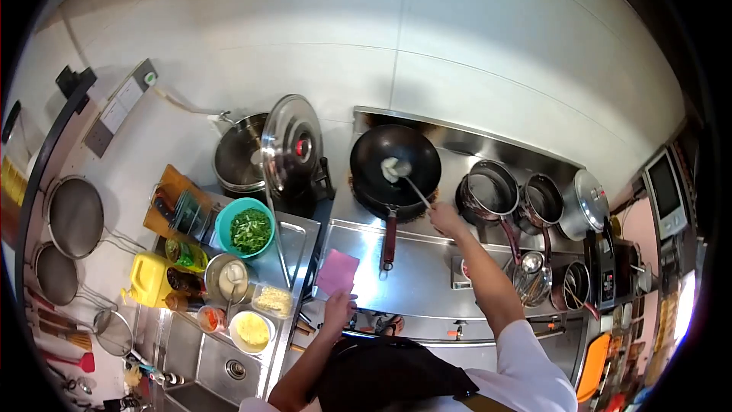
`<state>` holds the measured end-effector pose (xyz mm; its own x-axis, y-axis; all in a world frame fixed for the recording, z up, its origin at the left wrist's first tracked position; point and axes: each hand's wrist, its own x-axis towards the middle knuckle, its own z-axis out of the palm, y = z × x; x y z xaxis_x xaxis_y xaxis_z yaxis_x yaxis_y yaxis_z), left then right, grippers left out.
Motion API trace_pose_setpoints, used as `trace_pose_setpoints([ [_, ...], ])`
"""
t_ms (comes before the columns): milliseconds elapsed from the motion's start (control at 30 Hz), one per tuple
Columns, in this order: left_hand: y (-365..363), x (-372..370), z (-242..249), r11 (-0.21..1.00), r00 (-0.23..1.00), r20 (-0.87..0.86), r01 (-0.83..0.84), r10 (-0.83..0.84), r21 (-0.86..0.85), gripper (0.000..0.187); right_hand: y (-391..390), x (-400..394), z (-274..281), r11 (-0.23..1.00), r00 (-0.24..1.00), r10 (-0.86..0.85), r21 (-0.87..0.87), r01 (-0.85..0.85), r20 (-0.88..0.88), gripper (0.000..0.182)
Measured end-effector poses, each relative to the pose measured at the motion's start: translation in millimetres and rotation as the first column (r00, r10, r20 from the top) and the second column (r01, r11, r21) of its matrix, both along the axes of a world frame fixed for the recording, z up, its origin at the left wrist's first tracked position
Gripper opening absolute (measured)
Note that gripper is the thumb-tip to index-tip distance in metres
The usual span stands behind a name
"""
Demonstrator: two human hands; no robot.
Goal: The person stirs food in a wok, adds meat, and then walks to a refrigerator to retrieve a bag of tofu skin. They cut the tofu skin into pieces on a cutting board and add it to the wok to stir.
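Note:
My right hand (444, 220) is closed around the handle of a metal ladle (416, 191). The ladle's head is down in a black wok (374, 149), against some pale white lumps (390, 169). The wok sits on the left burner, its dark red handle pointing toward me. At the counter's front edge is my left hand (340, 308), loosely bent with its fingers apart. Its fingertips are right at the lower edge of a pink cloth (338, 271), which lies flat on the steel.
Right of the wok stand two saucepans (489, 189) and a lidded pot (585, 202). To the left are a big pot (238, 156) with its lid (293, 149) tilted up, a turquoise bowl (221, 221) of chopped greens, a yellow jug (146, 281) and a sink (217, 362).

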<state>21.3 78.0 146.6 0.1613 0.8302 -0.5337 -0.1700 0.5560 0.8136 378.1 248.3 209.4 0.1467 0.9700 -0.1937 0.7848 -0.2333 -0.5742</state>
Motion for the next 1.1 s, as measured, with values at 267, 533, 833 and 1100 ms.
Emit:
trace_pose_setpoints([
  [267,67.8,93.5,10.4,0.996,0.986,0.169,0.024,-0.008,-0.091,0.045,-11.4,54.6,93.3,0.906,0.902,0.388,-0.257,-0.336,0.190,0.030],
  [533,37.9,132.3,-74.2,0.957,0.992,0.113,-0.014,0.049,-0.291,0.024,-23.0,67.8,83.9,0.927,0.954,0.288,-0.225,-0.299,-0.082,0.025],
  [833,-3.4,344.6,-119.5,0.936,0.944,0.168,0.311,-0.284,-0.165,0.037,-27.4,85.7,103.3,0.964,0.972,0.200,-0.204,-0.172,0.123,0.026],
  [1100,16.1,375.1,-123.5,0.874,0.894,-0.377,0.370,-0.243,0.314,0.031,16.1,100.6,155.4,0.838,0.860,0.470,-0.407,-0.364,0.198,0.026],
])
